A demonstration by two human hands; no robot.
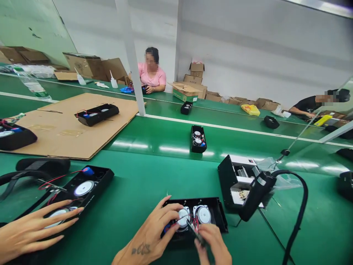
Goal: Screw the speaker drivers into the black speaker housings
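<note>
Left hand (pixel 150 235) curled over speaker (pixel 183 217) in black housing (pixel 193 203); right hand (pixel 212 243) pinching circuit board (pixel 196 232) beside red wires (pixel 195 222).

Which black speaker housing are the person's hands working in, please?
The bottom-centre one, with left hand and right hand at its red wires; neither touches the others.

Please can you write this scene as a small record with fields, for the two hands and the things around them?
left hand: fingers on speaker
right hand: holds small board
speaker place: in black housing, beside second speaker
wires: red, near small board
right side: corded black tool
co-worker's hand: on another housing
surface: green belt
</note>
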